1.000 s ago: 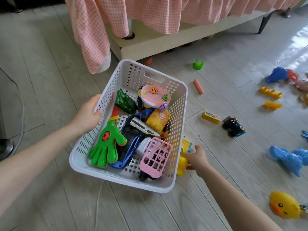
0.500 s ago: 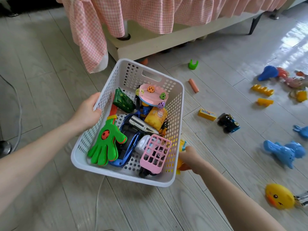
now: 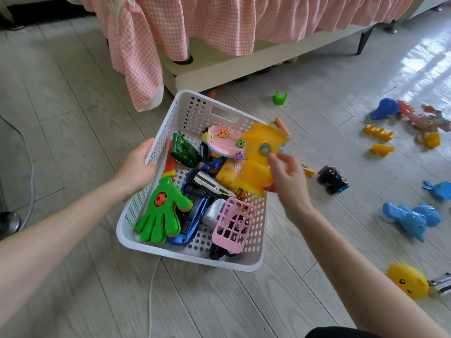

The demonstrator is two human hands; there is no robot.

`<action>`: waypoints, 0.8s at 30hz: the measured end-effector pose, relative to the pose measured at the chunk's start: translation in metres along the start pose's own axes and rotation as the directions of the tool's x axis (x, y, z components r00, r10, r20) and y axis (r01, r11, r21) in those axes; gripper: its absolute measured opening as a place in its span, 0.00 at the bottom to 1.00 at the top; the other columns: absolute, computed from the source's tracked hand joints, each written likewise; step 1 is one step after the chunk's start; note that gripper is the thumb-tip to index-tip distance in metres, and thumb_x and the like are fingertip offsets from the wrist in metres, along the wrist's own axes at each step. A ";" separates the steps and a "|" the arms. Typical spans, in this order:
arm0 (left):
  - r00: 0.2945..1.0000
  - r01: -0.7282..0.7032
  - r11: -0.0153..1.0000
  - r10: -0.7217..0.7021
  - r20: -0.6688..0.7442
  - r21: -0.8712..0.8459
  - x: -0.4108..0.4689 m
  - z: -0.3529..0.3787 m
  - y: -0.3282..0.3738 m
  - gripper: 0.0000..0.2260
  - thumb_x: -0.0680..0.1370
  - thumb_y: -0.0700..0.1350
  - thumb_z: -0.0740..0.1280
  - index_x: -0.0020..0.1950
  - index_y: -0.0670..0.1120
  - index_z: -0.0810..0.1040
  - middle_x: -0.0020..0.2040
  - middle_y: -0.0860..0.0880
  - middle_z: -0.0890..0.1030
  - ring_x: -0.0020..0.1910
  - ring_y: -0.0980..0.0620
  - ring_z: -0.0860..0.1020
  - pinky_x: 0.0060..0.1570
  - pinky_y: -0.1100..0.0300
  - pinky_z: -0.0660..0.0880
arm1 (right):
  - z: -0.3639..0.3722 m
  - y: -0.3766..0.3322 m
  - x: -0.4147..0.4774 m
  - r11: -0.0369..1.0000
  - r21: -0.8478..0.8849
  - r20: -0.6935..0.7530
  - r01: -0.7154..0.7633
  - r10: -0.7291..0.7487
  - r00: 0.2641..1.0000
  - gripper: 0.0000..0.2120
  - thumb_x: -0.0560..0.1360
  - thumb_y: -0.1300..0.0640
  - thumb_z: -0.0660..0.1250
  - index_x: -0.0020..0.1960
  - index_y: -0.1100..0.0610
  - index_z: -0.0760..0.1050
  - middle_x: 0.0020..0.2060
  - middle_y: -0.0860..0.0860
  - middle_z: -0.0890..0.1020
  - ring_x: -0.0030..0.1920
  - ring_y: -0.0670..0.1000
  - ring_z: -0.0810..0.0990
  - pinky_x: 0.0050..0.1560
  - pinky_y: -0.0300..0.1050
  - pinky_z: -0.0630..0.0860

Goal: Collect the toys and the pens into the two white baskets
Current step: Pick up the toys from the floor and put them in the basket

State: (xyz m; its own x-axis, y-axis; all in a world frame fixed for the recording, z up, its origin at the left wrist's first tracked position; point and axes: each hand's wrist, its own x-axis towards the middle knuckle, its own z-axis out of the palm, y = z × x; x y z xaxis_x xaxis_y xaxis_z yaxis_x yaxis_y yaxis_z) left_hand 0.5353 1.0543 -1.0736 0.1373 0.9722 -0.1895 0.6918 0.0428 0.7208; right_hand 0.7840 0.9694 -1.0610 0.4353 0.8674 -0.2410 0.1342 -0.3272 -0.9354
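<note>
One perforated white plastic basket (image 3: 253, 262), left hand (image 3: 136, 167) gripping its rim; right hand (image 3: 285, 176) clasps one translucent yellow plastic toy (image 3: 256, 164)

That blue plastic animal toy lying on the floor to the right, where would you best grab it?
Grip the blue plastic animal toy across its rounded middle, coming from straight above. It lies flat on the grey wooden floor with open space around it, and the thinner ends look awkward to pinch.
</note>
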 end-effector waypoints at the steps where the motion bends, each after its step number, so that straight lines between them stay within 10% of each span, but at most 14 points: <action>1: 1.000 0.001 1.000 -0.001 0.004 0.001 0.001 0.000 -0.002 0.26 0.77 0.30 0.56 0.74 0.44 0.60 0.71 0.43 0.67 0.69 0.43 0.67 0.66 0.51 0.64 | 0.009 -0.001 -0.005 0.999 -0.052 0.065 -0.010 0.013 0.998 0.20 0.77 0.47 0.60 0.63 0.59 0.70 0.48 0.48 0.77 0.43 0.49 0.78 0.41 0.44 0.79; 6: 1.000 -0.003 1.000 0.003 0.024 -0.009 0.005 0.000 -0.008 0.27 0.77 0.30 0.56 0.75 0.45 0.58 0.72 0.43 0.66 0.70 0.43 0.65 0.69 0.46 0.64 | 0.011 0.026 -0.006 0.977 -0.192 -0.218 0.092 -0.134 0.967 0.11 0.77 0.56 0.63 0.56 0.59 0.75 0.51 0.53 0.79 0.52 0.50 0.77 0.59 0.50 0.74; 8: 1.000 0.003 1.000 -0.003 0.019 -0.016 0.007 0.000 -0.012 0.27 0.77 0.30 0.56 0.75 0.45 0.58 0.72 0.43 0.66 0.71 0.43 0.65 0.69 0.45 0.64 | 0.005 0.034 -0.001 0.976 -0.195 -0.199 -0.099 0.060 0.978 0.19 0.76 0.57 0.65 0.65 0.61 0.69 0.60 0.55 0.75 0.59 0.52 0.75 0.63 0.51 0.72; 11: 1.000 0.011 0.999 -0.010 0.019 -0.030 0.012 0.003 -0.015 0.27 0.77 0.30 0.55 0.75 0.45 0.58 0.74 0.43 0.64 0.72 0.43 0.63 0.71 0.44 0.61 | 0.006 0.044 0.002 0.917 -0.167 0.034 -0.363 0.373 0.927 0.06 0.76 0.63 0.62 0.51 0.63 0.74 0.49 0.60 0.79 0.44 0.55 0.78 0.48 0.51 0.77; 14: 0.999 0.011 0.997 -0.007 0.046 -0.070 0.010 0.008 -0.012 0.28 0.77 0.30 0.55 0.75 0.44 0.58 0.74 0.43 0.63 0.73 0.44 0.62 0.70 0.45 0.62 | 0.004 0.043 0.002 0.908 -0.239 -0.029 -0.343 0.347 0.937 0.11 0.76 0.67 0.58 0.36 0.61 0.71 0.37 0.60 0.77 0.38 0.55 0.76 0.41 0.48 0.72; 24: 0.999 0.025 1.000 -0.026 0.041 0.003 -0.012 0.073 0.042 0.22 0.76 0.31 0.55 0.71 0.40 0.60 0.63 0.36 0.73 0.60 0.38 0.73 0.56 0.48 0.71 | -0.082 0.037 0.039 0.870 -0.458 -0.129 -0.183 0.138 0.982 0.13 0.76 0.66 0.60 0.33 0.63 0.68 0.29 0.56 0.68 0.30 0.51 0.65 0.33 0.43 0.61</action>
State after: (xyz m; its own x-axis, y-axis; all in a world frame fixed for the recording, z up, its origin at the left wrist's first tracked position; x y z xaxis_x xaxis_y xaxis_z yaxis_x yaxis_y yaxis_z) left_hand 0.6143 1.0282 -1.0898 0.1485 0.9606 -0.2350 0.6975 0.0667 0.7135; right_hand 0.8788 0.9602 -1.0835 0.5609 0.7583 -0.3324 0.4454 -0.6148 -0.6509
